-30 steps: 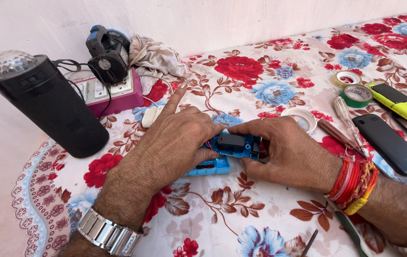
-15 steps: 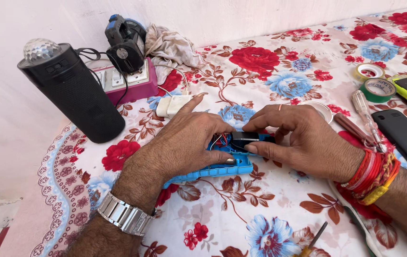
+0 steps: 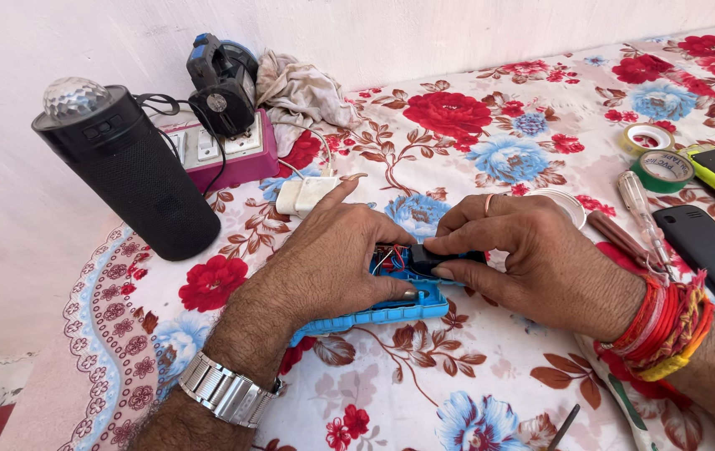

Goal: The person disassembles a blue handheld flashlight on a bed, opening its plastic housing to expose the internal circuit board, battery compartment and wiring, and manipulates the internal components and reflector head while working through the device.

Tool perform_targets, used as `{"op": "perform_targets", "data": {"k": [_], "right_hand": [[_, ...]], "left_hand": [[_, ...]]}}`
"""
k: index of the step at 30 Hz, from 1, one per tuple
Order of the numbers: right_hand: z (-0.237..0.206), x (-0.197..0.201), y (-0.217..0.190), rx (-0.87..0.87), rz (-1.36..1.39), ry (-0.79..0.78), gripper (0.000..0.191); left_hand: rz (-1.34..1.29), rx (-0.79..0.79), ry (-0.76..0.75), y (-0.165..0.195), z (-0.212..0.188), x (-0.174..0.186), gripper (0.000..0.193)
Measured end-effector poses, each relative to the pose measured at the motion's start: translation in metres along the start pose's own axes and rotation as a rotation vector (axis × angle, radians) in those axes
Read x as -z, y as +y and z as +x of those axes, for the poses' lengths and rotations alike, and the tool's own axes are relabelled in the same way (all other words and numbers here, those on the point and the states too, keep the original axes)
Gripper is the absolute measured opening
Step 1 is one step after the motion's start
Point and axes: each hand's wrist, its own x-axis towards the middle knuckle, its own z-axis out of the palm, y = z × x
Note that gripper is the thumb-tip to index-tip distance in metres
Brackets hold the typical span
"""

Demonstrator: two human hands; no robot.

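Blue plastic case (image 3: 391, 311) sits just right of the black speaker (image 3: 128, 167). Left hand (image 3: 324, 259) presses down on it, right hand (image 3: 533, 259) pinches a small black part (image 3: 437, 257) inside.

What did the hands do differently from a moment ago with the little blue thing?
The left hand laid its pointing finger lower and now presses its thumb on the blue case's front edge. The right hand keeps pinching the black part inside the case. The black speaker, tape rolls and phones stayed where they were.
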Motion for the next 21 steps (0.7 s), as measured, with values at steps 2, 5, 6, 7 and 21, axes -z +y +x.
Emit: {"op": "perform_targets", "data": {"k": [2, 5, 6, 7, 21], "right_hand": [[0.0010, 0.0005, 0.0001, -0.036, 0.008, -0.031, 0.027], [0.0015, -0.0002, 0.0003, 0.012, 0.007, -0.033, 0.024], [0.0016, -0.0009, 0.0010, 0.047, 0.008, -0.024, 0.022], [0.0012, -0.0014, 0.0013, 0.025, 0.027, -0.037, 0.021], [-0.0021, 0.0024, 0.0080, 0.078, -0.002, -0.008, 0.037]], "left_hand": [[0.011, -0.024, 0.006, -0.0003, 0.0005, -0.0009, 0.048], [-0.006, -0.030, -0.003, -0.0012, 0.0011, -0.0021, 0.044], [-0.012, -0.025, -0.010, -0.0017, 0.0015, -0.0023, 0.042], [-0.016, -0.047, 0.006, -0.0022, 0.0010, -0.0025, 0.042], [0.021, 0.042, -0.011, -0.0028, 0.0011, -0.0013, 0.046]]}}
